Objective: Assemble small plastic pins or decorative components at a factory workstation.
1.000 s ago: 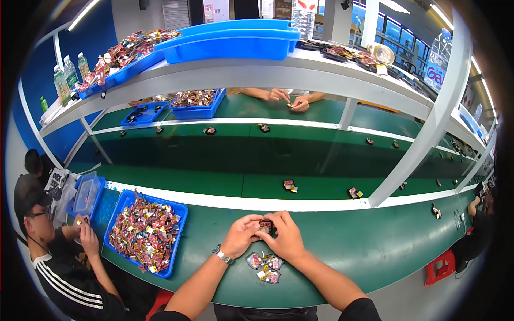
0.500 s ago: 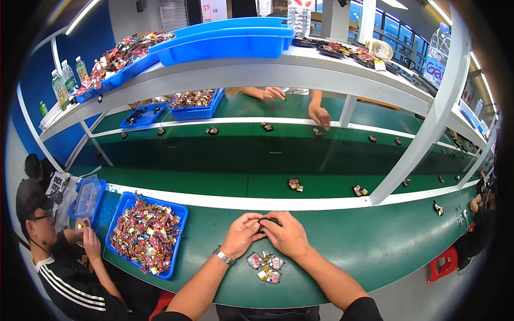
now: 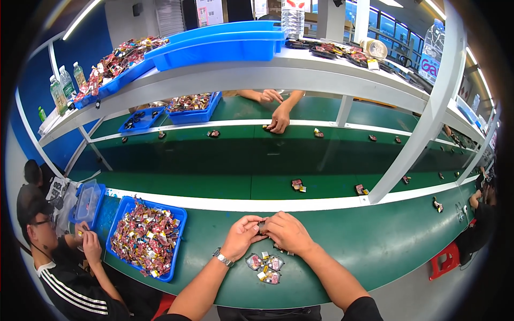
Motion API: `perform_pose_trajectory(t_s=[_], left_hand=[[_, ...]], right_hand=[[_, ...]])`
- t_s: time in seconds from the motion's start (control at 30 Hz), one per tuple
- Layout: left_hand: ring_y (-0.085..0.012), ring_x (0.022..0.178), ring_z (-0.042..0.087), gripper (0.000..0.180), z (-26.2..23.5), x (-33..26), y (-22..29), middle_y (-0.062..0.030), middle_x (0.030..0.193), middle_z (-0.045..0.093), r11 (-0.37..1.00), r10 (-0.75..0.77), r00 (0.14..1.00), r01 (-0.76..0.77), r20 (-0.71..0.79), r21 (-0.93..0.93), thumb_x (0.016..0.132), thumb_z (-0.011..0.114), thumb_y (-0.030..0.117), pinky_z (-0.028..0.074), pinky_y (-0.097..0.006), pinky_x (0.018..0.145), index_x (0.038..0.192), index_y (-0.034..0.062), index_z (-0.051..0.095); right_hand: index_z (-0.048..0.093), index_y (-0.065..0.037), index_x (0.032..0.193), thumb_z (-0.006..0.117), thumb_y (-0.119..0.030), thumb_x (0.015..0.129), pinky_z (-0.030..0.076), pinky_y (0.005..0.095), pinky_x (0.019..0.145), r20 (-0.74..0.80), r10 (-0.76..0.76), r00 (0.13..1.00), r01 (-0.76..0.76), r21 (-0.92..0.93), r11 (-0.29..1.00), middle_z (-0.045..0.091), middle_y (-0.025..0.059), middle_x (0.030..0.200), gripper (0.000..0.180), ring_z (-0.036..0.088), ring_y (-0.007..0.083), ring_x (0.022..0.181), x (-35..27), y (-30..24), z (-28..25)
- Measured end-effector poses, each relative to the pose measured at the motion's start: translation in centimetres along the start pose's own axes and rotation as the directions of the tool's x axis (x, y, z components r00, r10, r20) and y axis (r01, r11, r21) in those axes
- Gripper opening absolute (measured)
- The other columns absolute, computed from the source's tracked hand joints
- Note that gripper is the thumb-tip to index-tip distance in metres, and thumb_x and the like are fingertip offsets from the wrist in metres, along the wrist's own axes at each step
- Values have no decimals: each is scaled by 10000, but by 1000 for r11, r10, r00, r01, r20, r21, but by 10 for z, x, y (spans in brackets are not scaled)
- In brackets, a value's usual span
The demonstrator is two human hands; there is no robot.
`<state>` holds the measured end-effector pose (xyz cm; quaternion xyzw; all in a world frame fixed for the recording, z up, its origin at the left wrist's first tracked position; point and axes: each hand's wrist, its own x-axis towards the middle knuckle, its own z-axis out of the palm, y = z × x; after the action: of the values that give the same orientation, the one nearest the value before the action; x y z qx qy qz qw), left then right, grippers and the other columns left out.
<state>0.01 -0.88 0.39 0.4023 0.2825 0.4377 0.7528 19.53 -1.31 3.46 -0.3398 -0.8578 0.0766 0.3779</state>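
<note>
Left hand point(image 3: 242, 237) and right hand point(image 3: 288, 232), fingers pinching a small dark part point(image 3: 262, 228) above the green surface point(image 3: 375, 246)

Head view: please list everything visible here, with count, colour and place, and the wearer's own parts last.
Small dark part: one, pinched between both hands.
Clear packets: a small cluster, red and yellow contents, on the green bench below the hands.
Blue bin: one, full of red and yellow packets, left of the hands.
Conveyor belt: dark green, carrying scattered small items.
White shelf: holds blue trays and bottles.
Seated person: one, at lower left.
Co-worker's hands: across the belt.
Red stool: one, lower right.
Left hand: wristwatch on the wrist, fingers on the part.
Right hand: fingers on the part.
</note>
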Motion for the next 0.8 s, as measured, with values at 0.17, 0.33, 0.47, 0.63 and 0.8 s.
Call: perform_pose_trajectory(t_s=[0.17, 0.33, 0.47, 0.63, 0.8], left_hand=[[-159, 1105, 610, 240, -4, -1, 0, -96, 1247, 598, 997, -40, 999, 41, -23, 69, 1000, 473, 29, 533, -325, 944, 1238, 17, 503], [-152, 1121, 598, 293, -1, 0, 4, -96, 1253, 588, 998, -45, 999, 45, 11, 46, 973, 512, 3, 527, -303, 934, 1266, 17, 497], [-150, 1131, 589, 378, -4, 0, 0, -106, 1253, 583, 998, 36, 992, -43, 119, 54, 927, 559, -47, 519, -292, 936, 1293, 9, 483], [-156, 1138, 589, 378, -6, 0, 0, -116, 1281, 576, 997, 6, 990, -18, 143, 77, 937, 557, -30, 522, -288, 928, 1303, 12, 474], [-177, 1142, 604, 305, -3, -2, 4, -125, 1316, 573, 989, -71, 995, 61, 68, 135, 975, 561, 75, 540, -309, 911, 1269, 36, 491]], right_hand=[[679, -109, 870, 748, -76, 720, 492, 375, 850, -12, 71, 997, -71, -13, 997, 595, 23, 982, 168, 560, 246, 958, 0, -3, -3], [706, -94, 868, 757, -91, 727, 465, 401, 952, -72, 109, 991, -107, 21, 994, 580, 71, 1153, 150, 520, 296, 1134, -1, 1, -2], [706, -92, 870, 746, -88, 739, 458, 406, 976, -64, 142, 988, -138, 64, 988, 584, 74, 1199, 137, 511, 300, 1171, 0, -1, -2], [707, -81, 854, 734, -101, 752, 443, 417, 1004, -23, 154, 988, -149, 133, 980, 582, 69, 1246, 108, 495, 303, 1208, 0, -1, -7], [717, -79, 850, 724, -110, 768, 421, 419, 1042, 55, 100, 994, -107, 150, 983, 577, 61, 1286, 88, 458, 309, 1268, 0, -3, -13]])
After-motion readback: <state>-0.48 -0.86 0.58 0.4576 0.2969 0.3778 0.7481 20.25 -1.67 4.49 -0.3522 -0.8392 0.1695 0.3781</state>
